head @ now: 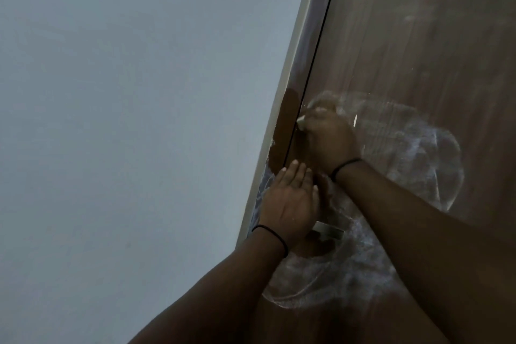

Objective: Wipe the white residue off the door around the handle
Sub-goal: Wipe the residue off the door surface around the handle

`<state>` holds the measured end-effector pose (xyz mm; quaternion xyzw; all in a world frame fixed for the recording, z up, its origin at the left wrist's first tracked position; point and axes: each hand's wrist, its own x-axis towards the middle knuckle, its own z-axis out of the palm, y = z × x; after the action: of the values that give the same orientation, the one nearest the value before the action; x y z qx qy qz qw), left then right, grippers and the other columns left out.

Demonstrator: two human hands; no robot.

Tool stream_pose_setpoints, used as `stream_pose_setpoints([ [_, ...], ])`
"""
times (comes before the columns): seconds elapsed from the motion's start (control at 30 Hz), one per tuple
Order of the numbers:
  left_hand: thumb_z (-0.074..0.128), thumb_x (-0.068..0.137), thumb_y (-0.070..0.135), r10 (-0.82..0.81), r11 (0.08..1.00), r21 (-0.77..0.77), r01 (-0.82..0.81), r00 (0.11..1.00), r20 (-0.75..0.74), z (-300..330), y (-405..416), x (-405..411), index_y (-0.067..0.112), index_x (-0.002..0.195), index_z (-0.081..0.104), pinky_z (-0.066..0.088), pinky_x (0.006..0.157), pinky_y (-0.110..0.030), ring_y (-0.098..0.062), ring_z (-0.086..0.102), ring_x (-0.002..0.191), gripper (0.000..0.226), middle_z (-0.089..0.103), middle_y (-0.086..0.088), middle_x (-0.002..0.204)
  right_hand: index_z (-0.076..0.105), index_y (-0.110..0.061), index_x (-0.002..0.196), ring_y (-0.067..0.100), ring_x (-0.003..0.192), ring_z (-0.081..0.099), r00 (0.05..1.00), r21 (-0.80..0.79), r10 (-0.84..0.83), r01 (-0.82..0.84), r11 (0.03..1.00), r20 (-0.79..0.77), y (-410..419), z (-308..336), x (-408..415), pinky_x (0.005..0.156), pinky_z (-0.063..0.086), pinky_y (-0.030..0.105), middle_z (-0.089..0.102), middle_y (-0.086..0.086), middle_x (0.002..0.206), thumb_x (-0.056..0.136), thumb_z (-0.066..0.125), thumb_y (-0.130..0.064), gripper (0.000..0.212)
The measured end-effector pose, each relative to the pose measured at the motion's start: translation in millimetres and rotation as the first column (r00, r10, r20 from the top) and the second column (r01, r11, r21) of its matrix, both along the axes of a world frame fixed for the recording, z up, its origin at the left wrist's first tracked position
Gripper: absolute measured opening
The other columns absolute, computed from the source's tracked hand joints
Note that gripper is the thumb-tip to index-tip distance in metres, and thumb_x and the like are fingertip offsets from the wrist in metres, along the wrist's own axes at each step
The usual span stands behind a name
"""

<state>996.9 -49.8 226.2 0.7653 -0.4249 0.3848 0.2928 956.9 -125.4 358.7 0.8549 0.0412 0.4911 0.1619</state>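
while your right hand (331,135) bunches a pale cloth (301,122) on the wood-grain door (405,36), chalky swirled residue (418,153) rings the metal handle (329,229); left hand (290,201) fingers flat, pressed together.

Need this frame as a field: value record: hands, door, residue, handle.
right hand: pressed on door, closed on a pale wiping item, mostly hidden
left hand: flat, fingers extended, against the door edge
door: brown wood grain
residue: white swirls right of and below the hands
handle: metal, partly hidden behind the left hand
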Motion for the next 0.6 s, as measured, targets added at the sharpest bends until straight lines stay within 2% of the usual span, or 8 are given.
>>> stream_pose_setpoints([
  [0.07, 0.019, 0.102, 0.034, -0.016, 1.0, 0.019, 0.016, 1.0, -0.013, -0.1, -1.9, 6.1, 0.008, 0.147, 0.038, 0.013, 0.122, -0.037, -0.022, 0.024, 0.148, 0.055, 0.037, -0.01, 0.155, 0.074, -0.005, 0.106, 0.032, 0.108, 0.062, 1.0, -0.07, -0.011, 0.009, 0.998, -0.027, -13.4, -10.9, -10.5, 0.091, 0.051, 0.04, 0.069, 0.015, 0.113, 0.088, 0.061, -0.003, 0.022],
  [0.2, 0.021, 0.102, 0.033, -0.021, 0.999, 0.048, 0.021, 1.0, -0.012, -14.0, -6.3, 14.5, 0.012, 0.151, 0.031, 0.009, 0.122, -0.037, -0.02, 0.017, 0.15, 0.055, 0.027, -0.006, 0.16, 0.067, -0.004, 0.118, 0.035, 0.115, 0.057, 0.986, 0.1, -0.094, 0.081, 0.992, 0.138, -23.5, 20.6, -0.3, 0.098, 0.047, 0.043, 0.064, 0.018, 0.121, 0.094, 0.053, -0.007, 0.028],
  [0.23, 0.021, 0.102, 0.034, -0.018, 0.999, 0.037, 0.019, 1.0, -0.014, -13.3, -6.9, 15.8, 0.012, 0.15, 0.033, 0.01, 0.121, -0.037, -0.02, 0.019, 0.15, 0.055, 0.029, -0.005, 0.159, 0.064, -0.002, 0.122, 0.035, 0.118, 0.055, 0.984, 0.079, -0.103, 0.093, 0.993, 0.143, -15.3, 22.0, 7.2, 0.102, 0.045, 0.043, 0.062, 0.02, 0.125, 0.094, 0.051, -0.003, 0.031],
  [0.33, 0.022, 0.1, 0.033, -0.019, 1.0, 0.021, 0.019, 1.0, -0.013, -8.9, -6.1, 14.0, 0.011, 0.149, 0.036, 0.011, 0.121, -0.036, -0.02, 0.022, 0.149, 0.055, 0.033, -0.006, 0.157, 0.057, 0.002, 0.13, 0.034, 0.123, 0.052, 0.997, -0.171, -0.073, 0.079, 0.982, 0.037, -5.4, -1.3, 18.8, 0.105, 0.041, 0.039, 0.057, 0.019, 0.133, 0.09, 0.05, 0.007, 0.041],
  [0.37, 0.025, 0.1, 0.032, -0.023, 1.0, 0.014, 0.023, 1.0, -0.012, -7.9, -5.5, 13.5, 0.011, 0.148, 0.038, 0.012, 0.121, -0.037, -0.02, 0.023, 0.148, 0.054, 0.034, -0.006, 0.157, 0.051, -0.001, 0.137, 0.032, 0.13, 0.046, 0.996, -0.204, -0.094, 0.089, 0.975, -0.011, -11.0, -7.8, 15.2, 0.109, 0.038, 0.039, 0.052, 0.016, 0.141, 0.092, 0.045, 0.005, 0.045],
  [0.43, 0.029, 0.1, 0.03, -0.021, 1.0, 0.002, 0.021, 1.0, -0.023, -8.6, -5.7, 11.8, 0.011, 0.147, 0.04, 0.013, 0.121, -0.037, -0.02, 0.024, 0.148, 0.052, 0.036, -0.005, 0.156, 0.038, -0.009, 0.147, 0.027, 0.144, 0.03, 0.987, -0.171, -0.156, 0.148, 0.974, -0.035, -23.5, -7.9, 6.2, 0.115, 0.031, 0.046, 0.039, 0.01, 0.152, 0.095, 0.033, -0.003, 0.053],
  [0.53, 0.028, 0.101, 0.03, -0.019, 1.0, 0.018, 0.02, 0.999, -0.033, -7.4, -6.9, 11.5, 0.012, 0.149, 0.037, 0.013, 0.122, -0.037, -0.02, 0.021, 0.149, 0.052, 0.033, -0.005, 0.158, 0.026, -0.006, 0.152, 0.028, 0.149, 0.016, 0.97, -0.091, -0.245, 0.245, 0.965, 0.009, -15.3, 5.3, 13.8, 0.121, 0.017, 0.046, 0.027, 0.012, 0.158, 0.094, 0.034, -0.007, 0.058],
  [0.6, 0.027, 0.101, 0.032, -0.023, 0.999, 0.03, 0.025, 0.999, -0.041, -6.6, -6.5, 12.5, 0.012, 0.15, 0.035, 0.012, 0.123, -0.037, -0.02, 0.02, 0.149, 0.053, 0.032, -0.005, 0.158, 0.021, -0.006, 0.153, 0.026, 0.15, 0.012, 0.963, -0.082, -0.267, 0.263, 0.961, -0.029, -2.9, 3.5, 22.3, 0.121, 0.01, 0.043, 0.021, 0.012, 0.16, 0.095, 0.035, -0.011, 0.059],
])
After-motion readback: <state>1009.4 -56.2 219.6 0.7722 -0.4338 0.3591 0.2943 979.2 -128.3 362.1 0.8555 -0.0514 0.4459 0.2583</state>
